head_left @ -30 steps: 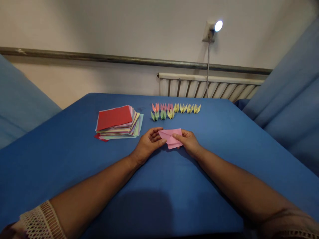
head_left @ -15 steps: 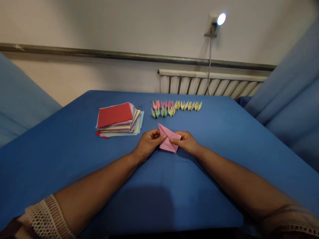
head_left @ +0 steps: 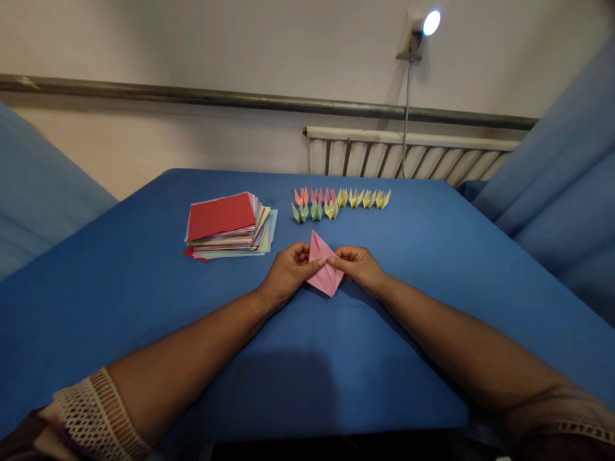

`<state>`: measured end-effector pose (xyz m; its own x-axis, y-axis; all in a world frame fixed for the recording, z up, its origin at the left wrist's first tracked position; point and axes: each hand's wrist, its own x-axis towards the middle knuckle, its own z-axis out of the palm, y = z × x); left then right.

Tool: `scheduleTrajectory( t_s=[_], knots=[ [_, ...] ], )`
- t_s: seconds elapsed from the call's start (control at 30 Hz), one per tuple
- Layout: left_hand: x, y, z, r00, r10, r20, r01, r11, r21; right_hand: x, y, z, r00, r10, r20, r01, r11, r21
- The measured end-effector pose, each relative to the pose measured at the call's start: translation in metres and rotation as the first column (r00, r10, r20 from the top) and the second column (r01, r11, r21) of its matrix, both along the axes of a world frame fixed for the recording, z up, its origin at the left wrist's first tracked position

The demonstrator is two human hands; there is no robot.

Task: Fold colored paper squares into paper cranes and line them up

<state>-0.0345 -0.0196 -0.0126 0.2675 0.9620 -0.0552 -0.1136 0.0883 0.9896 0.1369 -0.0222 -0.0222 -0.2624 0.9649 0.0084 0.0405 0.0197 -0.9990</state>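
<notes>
As I looked on from afar through the head camera, the left hand (head_left: 287,270) and the right hand (head_left: 362,269) each pinched the folded pink paper (head_left: 323,278), one at either side. I saw it over the middle of the blue table (head_left: 413,250), nearer than two rows of paper birds (head_left: 331,210), green and yellow ones in front. The paper stack (head_left: 223,218), red on top, lay to the left.

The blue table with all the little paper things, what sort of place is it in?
Probably a room indoors, but I can't tell which kind. A radiator runs along the wall behind the table, and blue curtain-like cloth hangs on both sides.
</notes>
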Motion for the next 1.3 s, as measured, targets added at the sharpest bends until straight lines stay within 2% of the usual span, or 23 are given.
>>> scheduleTrajectory(
  t_s=[0.1, 0.27, 0.37, 0.5, 0.6, 0.8, 0.9, 0.97, 1.07, 1.13, 1.2, 1.3],
  knots=[
    [0.000, -0.001, -0.001, 1.000, -0.004, -0.003, 0.004, 1.000, 0.008, 0.000, -0.002, -0.001, 0.999, 0.037, 0.009, -0.037, 0.999, -0.008],
    [-0.001, -0.003, 0.001, 0.999, -0.046, -0.008, 0.046, 0.999, -0.003, 0.004, -0.003, -0.002, 0.986, 0.166, 0.009, -0.166, 0.986, -0.016],
    [-0.001, -0.004, 0.003, 0.992, -0.120, -0.048, 0.120, 0.993, -0.012, 0.003, -0.003, -0.001, 0.993, 0.106, -0.045, -0.105, 0.994, 0.007],
    [-0.004, -0.003, 0.004, 0.950, -0.260, -0.173, 0.259, 0.965, -0.030, -0.001, -0.004, 0.000, 0.994, 0.038, -0.101, -0.035, 0.999, 0.032],
    [-0.007, -0.003, 0.005, 0.910, -0.300, -0.287, 0.315, 0.949, 0.008, -0.003, -0.004, 0.001, 0.996, 0.013, -0.090, -0.009, 0.999, 0.050],
    [-0.017, 0.001, 0.012, 0.864, -0.253, -0.434, 0.295, 0.955, 0.030, 0.006, 0.000, 0.001, 0.997, 0.071, -0.025, -0.073, 0.994, -0.083],
    [-0.022, 0.007, 0.010, 0.811, -0.245, -0.531, 0.326, 0.943, 0.063, 0.014, 0.001, 0.004, 0.989, 0.140, 0.045, -0.130, 0.977, -0.167],
    [-0.024, 0.010, 0.006, 0.782, -0.218, -0.583, 0.352, 0.928, 0.125, 0.019, 0.002, 0.007, 0.972, 0.184, 0.148, -0.145, 0.960, -0.239],
    [-0.025, 0.011, 0.001, 0.741, -0.144, -0.656, 0.377, 0.897, 0.230, 0.024, 0.002, 0.012, 0.896, 0.263, 0.358, -0.147, 0.936, -0.320],
    [-0.024, 0.009, -0.001, 0.691, -0.070, -0.719, 0.392, 0.872, 0.292, 0.026, 0.000, 0.015, 0.816, 0.288, 0.501, -0.141, 0.940, -0.312],
    [-0.024, 0.007, -0.001, 0.647, -0.008, -0.762, 0.419, 0.839, 0.347, 0.026, -0.004, 0.018, 0.700, 0.244, 0.671, -0.141, 0.969, -0.205],
    [-0.025, 0.008, -0.003, 0.620, 0.017, -0.785, 0.475, 0.788, 0.392, 0.021, -0.018, 0.021, 0.471, -0.017, 0.882, -0.162, 0.981, 0.105]
  ],
)
